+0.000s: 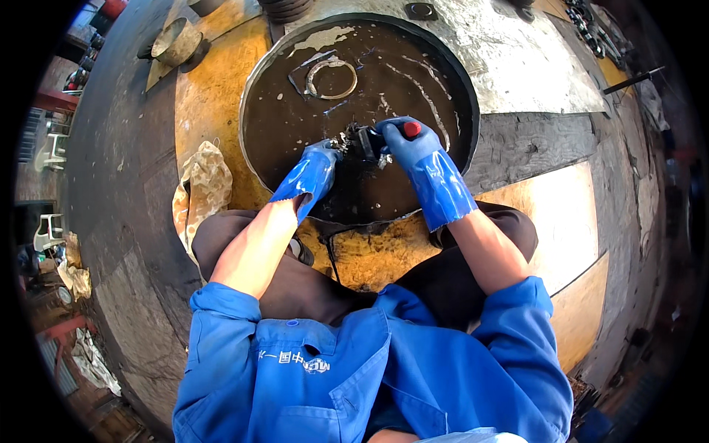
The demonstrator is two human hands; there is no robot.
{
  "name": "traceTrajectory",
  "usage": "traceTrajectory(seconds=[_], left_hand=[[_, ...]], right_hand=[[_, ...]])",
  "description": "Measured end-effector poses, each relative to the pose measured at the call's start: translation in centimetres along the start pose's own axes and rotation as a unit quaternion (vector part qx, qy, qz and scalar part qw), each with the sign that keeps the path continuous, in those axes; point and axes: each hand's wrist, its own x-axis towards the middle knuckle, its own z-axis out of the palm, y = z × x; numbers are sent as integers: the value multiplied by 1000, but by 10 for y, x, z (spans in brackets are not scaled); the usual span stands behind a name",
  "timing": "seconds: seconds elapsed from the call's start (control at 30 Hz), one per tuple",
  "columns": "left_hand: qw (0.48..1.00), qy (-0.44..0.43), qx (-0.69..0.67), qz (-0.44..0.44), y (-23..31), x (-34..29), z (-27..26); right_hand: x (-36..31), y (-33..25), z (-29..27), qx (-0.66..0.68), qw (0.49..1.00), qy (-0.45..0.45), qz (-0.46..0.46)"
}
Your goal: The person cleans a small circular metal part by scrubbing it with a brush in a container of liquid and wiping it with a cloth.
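Fingers grip red handle; basin holds liquid.

I see a bright blue work jacket across 6 o'clock, its sleeves rolled into thick cuffs at 8 o'clock and 4 o'clock. Toward 7 o'clock the chest carries a white printed marking, upside down on my feed, beside a small round blue button. My left hand at 11 o'clock and right hand at 1 o'clock wear blue gloves with glossy, wide-mouthed gauntlets, duller over the fingers. Dark trousers cover the legs at 9 o'clock and 3 o'clock. Near 5 o'clock I notice pale blue fabric.
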Motion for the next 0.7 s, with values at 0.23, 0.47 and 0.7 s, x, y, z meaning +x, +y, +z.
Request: traceTrajectory(seconds=[0.23,0.47,0.7], left_hand=[[953,-79,-291,-19,-3,1,5],[945,-85,-304,84,8,-10,-13],[962,-126,-237,55,24,-21,-13]], right_hand=[[-16,0,4,84,993,1,-81],[-27,-4,7,-7,993,5,-120],[-45,1,23,107,972,-43,-202]])
